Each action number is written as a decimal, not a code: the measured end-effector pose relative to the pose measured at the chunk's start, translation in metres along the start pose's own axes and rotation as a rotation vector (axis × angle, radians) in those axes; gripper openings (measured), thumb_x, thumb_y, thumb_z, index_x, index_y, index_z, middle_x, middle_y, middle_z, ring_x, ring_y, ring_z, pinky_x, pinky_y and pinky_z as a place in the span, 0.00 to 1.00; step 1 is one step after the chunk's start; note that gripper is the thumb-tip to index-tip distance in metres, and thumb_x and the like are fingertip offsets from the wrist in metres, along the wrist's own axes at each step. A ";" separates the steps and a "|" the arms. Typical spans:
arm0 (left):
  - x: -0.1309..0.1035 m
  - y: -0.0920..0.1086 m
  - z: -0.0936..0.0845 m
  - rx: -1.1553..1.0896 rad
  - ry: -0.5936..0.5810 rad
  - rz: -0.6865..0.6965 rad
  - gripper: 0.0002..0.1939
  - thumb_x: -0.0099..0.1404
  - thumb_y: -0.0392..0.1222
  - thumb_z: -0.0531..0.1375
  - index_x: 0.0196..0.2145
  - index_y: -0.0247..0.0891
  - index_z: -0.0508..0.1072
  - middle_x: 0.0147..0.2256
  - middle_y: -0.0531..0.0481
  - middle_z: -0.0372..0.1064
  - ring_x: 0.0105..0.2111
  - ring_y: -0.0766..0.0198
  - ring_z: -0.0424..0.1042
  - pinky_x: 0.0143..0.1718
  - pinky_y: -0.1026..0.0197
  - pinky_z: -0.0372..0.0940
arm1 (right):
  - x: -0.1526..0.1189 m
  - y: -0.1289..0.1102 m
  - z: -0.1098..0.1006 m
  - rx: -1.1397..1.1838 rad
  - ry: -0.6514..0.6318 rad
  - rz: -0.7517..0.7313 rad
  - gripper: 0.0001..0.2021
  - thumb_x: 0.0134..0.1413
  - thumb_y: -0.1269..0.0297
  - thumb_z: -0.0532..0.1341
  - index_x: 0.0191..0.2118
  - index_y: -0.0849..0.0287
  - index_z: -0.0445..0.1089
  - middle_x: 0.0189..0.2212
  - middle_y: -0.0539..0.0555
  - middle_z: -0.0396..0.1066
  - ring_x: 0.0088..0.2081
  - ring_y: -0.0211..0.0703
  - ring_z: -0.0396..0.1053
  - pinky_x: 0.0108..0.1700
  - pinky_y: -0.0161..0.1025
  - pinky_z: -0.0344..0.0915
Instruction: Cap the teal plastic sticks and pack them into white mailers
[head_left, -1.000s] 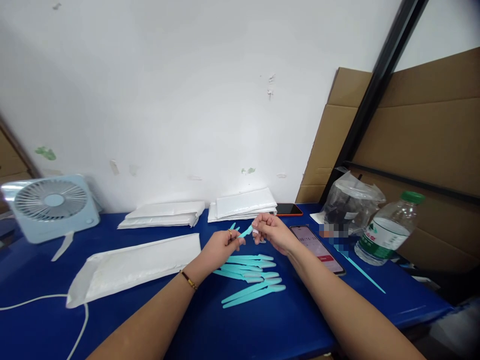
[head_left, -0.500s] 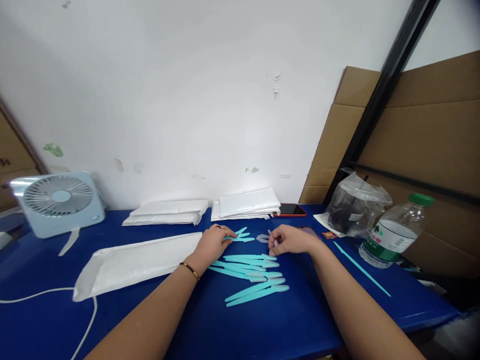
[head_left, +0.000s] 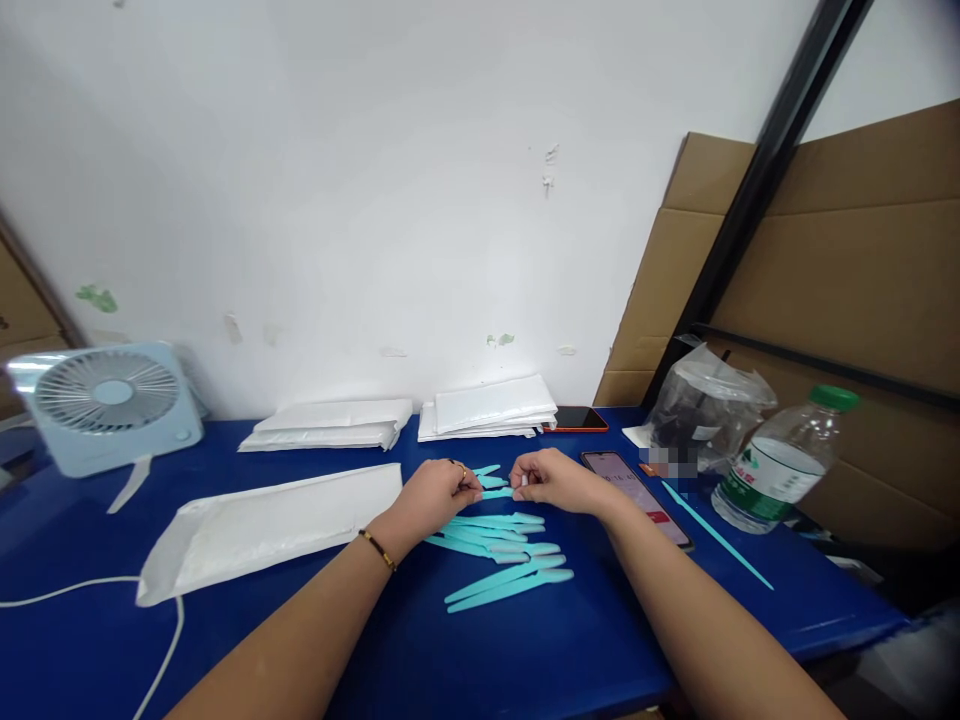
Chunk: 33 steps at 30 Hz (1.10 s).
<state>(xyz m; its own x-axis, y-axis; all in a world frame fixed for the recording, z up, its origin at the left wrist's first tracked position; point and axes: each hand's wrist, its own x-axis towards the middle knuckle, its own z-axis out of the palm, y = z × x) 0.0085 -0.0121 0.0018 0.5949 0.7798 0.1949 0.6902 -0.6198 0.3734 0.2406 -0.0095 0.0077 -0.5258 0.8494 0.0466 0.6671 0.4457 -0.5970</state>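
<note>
My left hand (head_left: 442, 492) is closed in a pinch on the handle of a turquoise eyebrow razor (head_left: 495, 494), which lies crosswise between both hands. At the razor's right end, my right hand (head_left: 553, 480) pinches what looks like a small pale cap, mostly covered by the fingers. Just behind the fingertips lie a few more turquoise razors (head_left: 487, 470). Nearer to me several razors are fanned out in a pile (head_left: 495, 540), with two others (head_left: 510, 583) lying in front, blade ends to the right.
A white padded envelope (head_left: 277, 525) lies left, with envelope stacks (head_left: 322, 425) (head_left: 487, 408) along the wall. A fan (head_left: 112, 400) stands far left. Right are a lit phone (head_left: 637, 495), another phone (head_left: 577, 419), a bagged cup (head_left: 697, 410), a bottle (head_left: 780, 465) and one razor (head_left: 716, 535).
My right hand has moved left to the end of the razor, uncovering the lit phone. My left hand has shifted slightly right and now pinches one razor between the two hands.
</note>
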 end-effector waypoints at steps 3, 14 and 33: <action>0.001 -0.010 -0.002 0.062 0.044 -0.042 0.09 0.60 0.41 0.55 0.29 0.41 0.75 0.33 0.53 0.74 0.34 0.63 0.69 0.36 0.64 0.57 | -0.002 0.006 -0.008 -0.008 0.046 0.072 0.06 0.47 0.63 0.60 0.30 0.61 0.70 0.24 0.50 0.68 0.26 0.36 0.63 0.27 0.30 0.57; -0.006 -0.001 -0.008 -0.094 -0.074 -0.025 0.14 0.55 0.53 0.58 0.30 0.41 0.76 0.29 0.53 0.71 0.29 0.66 0.67 0.28 0.67 0.56 | -0.009 -0.004 -0.005 -0.162 -0.139 -0.052 0.11 0.39 0.58 0.66 0.27 0.60 0.73 0.30 0.52 0.63 0.30 0.37 0.63 0.29 0.32 0.58; -0.003 -0.012 -0.005 0.007 -0.005 -0.122 0.13 0.60 0.49 0.52 0.30 0.41 0.73 0.30 0.52 0.72 0.30 0.63 0.68 0.29 0.65 0.56 | -0.003 0.009 -0.012 -0.114 0.098 -0.017 0.04 0.47 0.65 0.62 0.29 0.61 0.69 0.31 0.51 0.65 0.31 0.37 0.64 0.32 0.32 0.58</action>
<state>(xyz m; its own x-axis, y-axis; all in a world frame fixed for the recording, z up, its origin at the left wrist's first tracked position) -0.0038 -0.0068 0.0017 0.5083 0.8490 0.1441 0.7605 -0.5211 0.3874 0.2541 -0.0048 0.0115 -0.4872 0.8624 0.1377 0.7168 0.4849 -0.5010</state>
